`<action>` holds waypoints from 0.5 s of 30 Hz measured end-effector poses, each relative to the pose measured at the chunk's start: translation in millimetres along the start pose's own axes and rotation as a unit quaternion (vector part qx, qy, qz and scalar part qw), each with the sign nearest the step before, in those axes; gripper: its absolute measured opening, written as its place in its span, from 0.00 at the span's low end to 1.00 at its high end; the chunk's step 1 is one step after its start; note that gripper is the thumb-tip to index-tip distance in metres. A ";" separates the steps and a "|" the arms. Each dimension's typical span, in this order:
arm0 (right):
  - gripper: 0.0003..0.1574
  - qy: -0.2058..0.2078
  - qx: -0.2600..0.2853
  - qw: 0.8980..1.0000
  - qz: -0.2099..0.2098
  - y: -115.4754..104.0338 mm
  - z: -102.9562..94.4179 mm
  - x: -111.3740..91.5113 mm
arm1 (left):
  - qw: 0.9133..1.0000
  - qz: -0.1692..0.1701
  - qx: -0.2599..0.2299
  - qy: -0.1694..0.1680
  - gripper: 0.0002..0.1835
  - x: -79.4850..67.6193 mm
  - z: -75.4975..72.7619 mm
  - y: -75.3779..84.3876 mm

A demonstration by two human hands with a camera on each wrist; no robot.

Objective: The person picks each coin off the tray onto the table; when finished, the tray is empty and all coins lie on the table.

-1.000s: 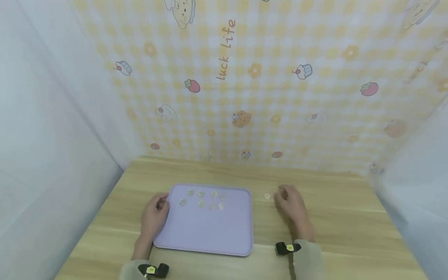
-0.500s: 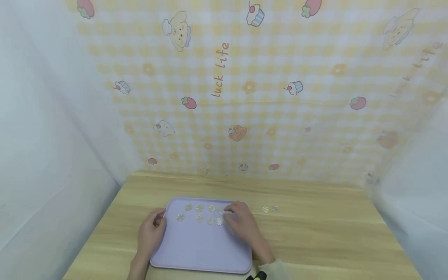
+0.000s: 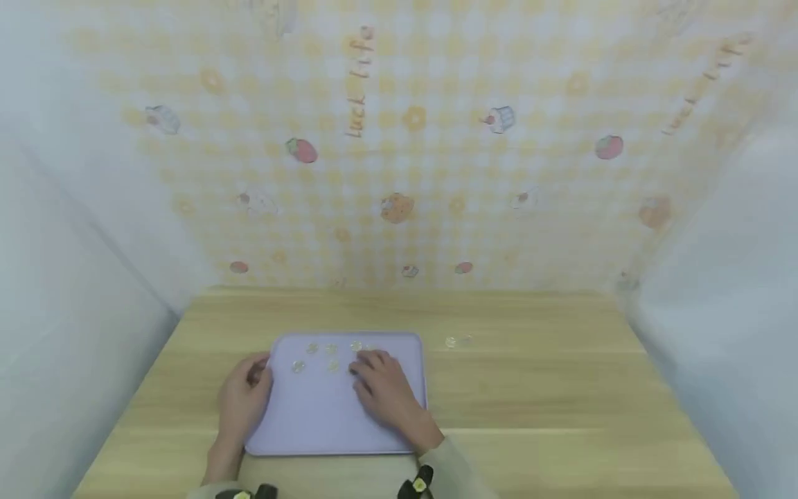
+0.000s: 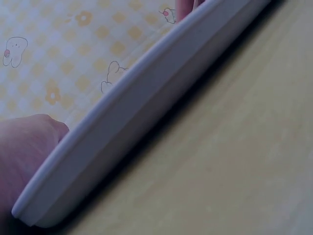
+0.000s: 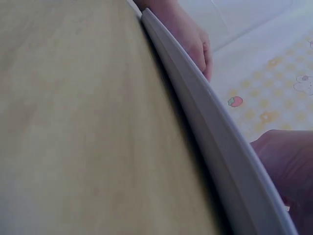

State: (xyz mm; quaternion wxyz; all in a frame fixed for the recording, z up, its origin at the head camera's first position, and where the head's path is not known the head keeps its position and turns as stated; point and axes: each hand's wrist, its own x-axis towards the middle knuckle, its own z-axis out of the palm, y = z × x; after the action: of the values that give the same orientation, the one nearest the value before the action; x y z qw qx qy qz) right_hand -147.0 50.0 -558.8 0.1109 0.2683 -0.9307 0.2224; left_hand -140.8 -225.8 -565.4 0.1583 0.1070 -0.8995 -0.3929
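Observation:
A pale purple tray [image 3: 312, 423] lies on the wooden table, its raised side filling much of both wrist views. My left hand [image 3: 244, 395] grips the tray's left edge, thumb toward me and fingers curled at the rim. Over the right part of the tray is my right hand [image 3: 388, 389], its loosely bent fingers spread low over the coins. Several small, pale gold, round coins lie in two rows near the tray's far side, among them one coin [image 3: 298, 366] at the left. The right end of the nearer row is hidden beneath my right hand.
Outside the tray, a coin [image 3: 451, 342] and a fainter one [image 3: 466, 339] lie on the wooden table [image 3: 530, 388] to the right. A yellow checked cloth [image 3: 436, 173] with cartoon prints hangs behind, and white walls stand at both sides.
My right hand has moved left from the table by the loose coins onto the tray, and then further over the coins. My left hand keeps its grip on the tray; the head view has shifted.

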 end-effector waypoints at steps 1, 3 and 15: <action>0.18 0.007 -0.002 1.000 -0.005 -0.4 -0.2 2.9 | 1.000 -0.001 0.001 -0.001 0.16 1.6 -3.0 0.3; 0.16 0.029 0.008 1.000 0.000 1.2 -0.6 5.8 | 1.000 0.007 -0.006 -0.011 0.16 5.5 -5.2 1.1; 0.23 0.126 0.056 0.990 0.039 24.7 9.8 10.9 | 1.000 -0.005 -0.005 -0.005 0.16 8.4 -4.0 1.0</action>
State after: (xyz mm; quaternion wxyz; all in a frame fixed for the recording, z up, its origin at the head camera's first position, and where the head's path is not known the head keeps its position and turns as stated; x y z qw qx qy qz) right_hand -170.4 59.2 -572.6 0.2028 0.2073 -0.9054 0.3102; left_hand -147.2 -230.5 -560.4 0.1527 0.1088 -0.8976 -0.3990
